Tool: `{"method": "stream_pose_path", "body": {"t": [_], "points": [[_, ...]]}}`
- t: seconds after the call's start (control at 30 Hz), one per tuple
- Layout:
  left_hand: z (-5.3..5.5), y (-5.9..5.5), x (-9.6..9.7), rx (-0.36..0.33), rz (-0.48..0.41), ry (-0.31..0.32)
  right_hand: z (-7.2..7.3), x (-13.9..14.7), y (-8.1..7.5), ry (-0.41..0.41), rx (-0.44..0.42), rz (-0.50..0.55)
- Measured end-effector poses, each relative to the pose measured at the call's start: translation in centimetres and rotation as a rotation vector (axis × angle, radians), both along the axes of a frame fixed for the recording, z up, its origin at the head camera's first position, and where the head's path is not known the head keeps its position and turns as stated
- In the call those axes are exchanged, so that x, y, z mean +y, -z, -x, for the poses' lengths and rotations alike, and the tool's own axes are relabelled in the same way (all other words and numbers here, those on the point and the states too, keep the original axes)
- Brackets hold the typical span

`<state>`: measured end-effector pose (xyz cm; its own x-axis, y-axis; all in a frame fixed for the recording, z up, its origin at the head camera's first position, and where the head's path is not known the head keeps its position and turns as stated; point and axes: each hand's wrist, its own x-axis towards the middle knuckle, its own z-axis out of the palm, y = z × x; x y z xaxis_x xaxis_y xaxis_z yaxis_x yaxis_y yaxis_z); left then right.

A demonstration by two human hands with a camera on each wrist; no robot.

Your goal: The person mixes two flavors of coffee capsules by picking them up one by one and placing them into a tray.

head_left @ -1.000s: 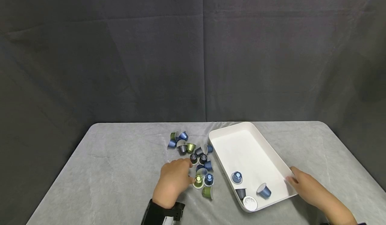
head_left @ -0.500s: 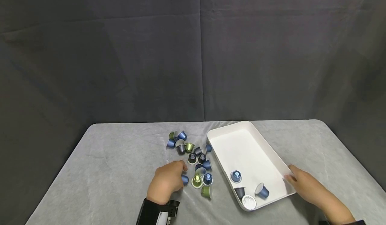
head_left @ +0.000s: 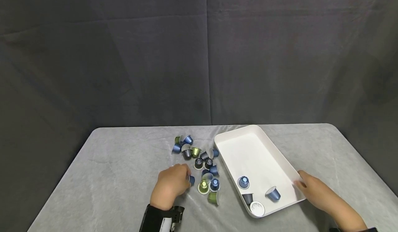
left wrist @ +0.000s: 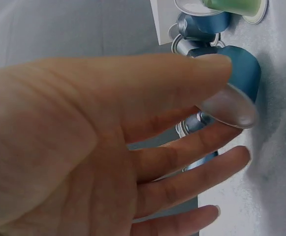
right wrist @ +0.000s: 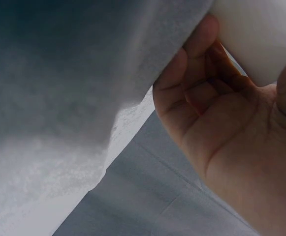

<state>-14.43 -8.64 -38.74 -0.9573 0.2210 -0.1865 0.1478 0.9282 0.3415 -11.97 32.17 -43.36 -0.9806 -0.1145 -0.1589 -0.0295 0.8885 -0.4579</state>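
Between thumb and a finger, my left hand (head_left: 173, 181) pinches a blue coffee capsule (head_left: 191, 180). The left wrist view shows the same blue capsule (left wrist: 244, 71) up close, its pale foil lid (left wrist: 231, 107) against the fingers. On the table just right of that hand lies a loose group of blue, black and green capsules, among them a green capsule (head_left: 203, 187) standing lid down. My right hand (head_left: 314, 190) grips the right side of a white tray (head_left: 248, 149), thumb over the rim. In the right wrist view the fingers (right wrist: 170, 93) curl under the pale tray (right wrist: 256, 39).
Inside the tray, near its front end, are an upright blue capsule (head_left: 244, 182), a tipped blue capsule (head_left: 273, 194), a dark capsule (head_left: 248, 199) and one with its white lid up (head_left: 257, 209). Grey cloth covers the table (head_left: 109, 183); a dark curtain (head_left: 155, 69) hangs behind.
My left hand has drawn slightly left from the group with the blue capsule, which has turned in the fingers. The tipped blue capsule in the tray has rolled a little. My right hand stays put.
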Motion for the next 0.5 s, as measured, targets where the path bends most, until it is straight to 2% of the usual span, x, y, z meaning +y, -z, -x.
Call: {"method": "stream_pose_path", "body": {"t": [0.3,0.5], "points": [[0.10,-0.31,0.17,0.066,-0.050,0.016,-0.09,0.01,0.10,-0.004,0.014,-0.009],[0.03,-0.15,0.52,0.167,-0.122,0.019,-0.10,0.04,0.00,-0.017,0.016,0.001]]}}
